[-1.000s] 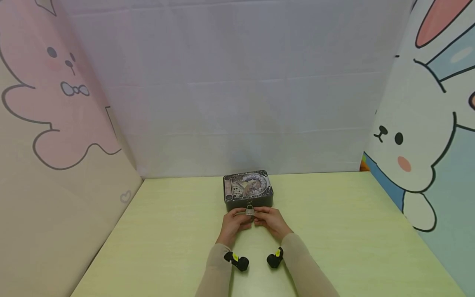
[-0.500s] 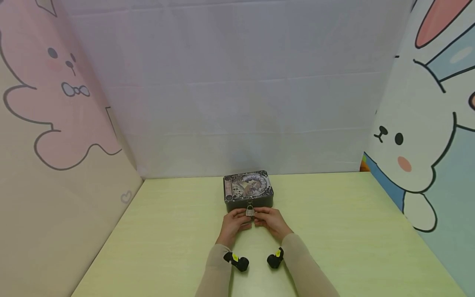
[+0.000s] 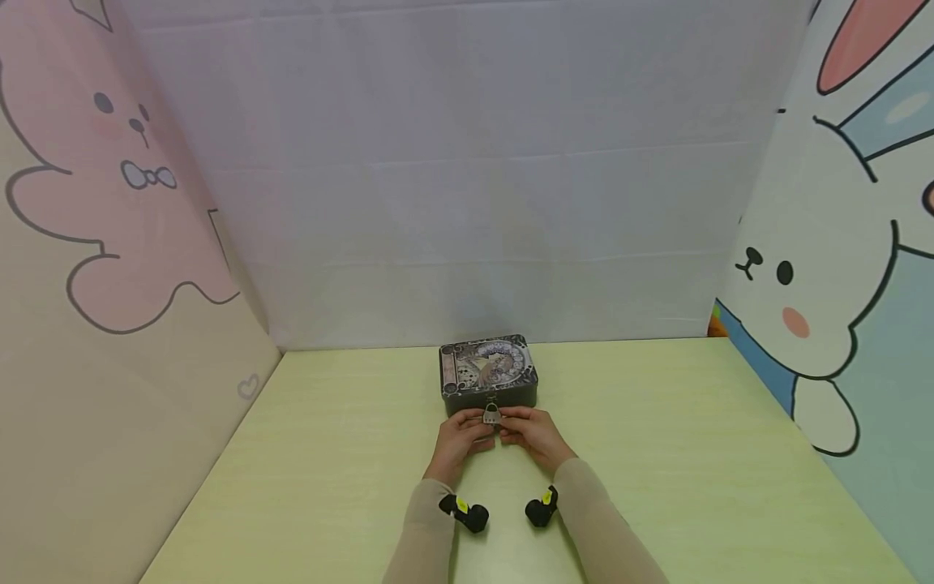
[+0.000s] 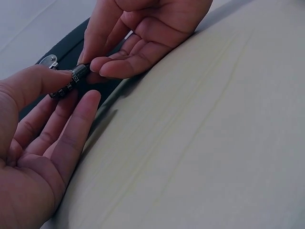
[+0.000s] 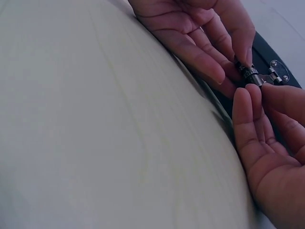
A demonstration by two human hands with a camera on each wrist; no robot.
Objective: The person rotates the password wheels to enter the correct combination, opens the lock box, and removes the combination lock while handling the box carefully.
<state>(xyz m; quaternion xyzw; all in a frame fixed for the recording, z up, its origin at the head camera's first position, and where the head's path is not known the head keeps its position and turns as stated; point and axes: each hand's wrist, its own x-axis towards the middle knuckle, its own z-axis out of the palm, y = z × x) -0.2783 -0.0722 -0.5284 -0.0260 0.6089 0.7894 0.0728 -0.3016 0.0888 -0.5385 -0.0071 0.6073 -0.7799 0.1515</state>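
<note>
A dark rectangular tin box (image 3: pixel 487 367) with an ornate picture on its lid stands shut at the back of the table. From the metal hasp (image 5: pixel 276 71) on its front hangs a small silver combination padlock (image 3: pixel 492 415). My left hand (image 3: pixel 458 444) pinches the padlock from the left, its thumb lying on the number dials (image 4: pixel 75 77) in the left wrist view. Opposite it, my right hand (image 3: pixel 536 440) pinches the other side between thumb and fingers. In the right wrist view the fingers hide part of the lock body (image 5: pixel 250 74). The digits are too small to read.
The pale yellow-green table (image 3: pixel 350 454) spreads around the box. A white cloth (image 3: pixel 467 178) hangs right behind it. Cartoon-printed panels stand at the left (image 3: pixel 139 243) and right (image 3: pixel 817 284). Black wrist cameras (image 3: pixel 477 519) sit on both sleeves.
</note>
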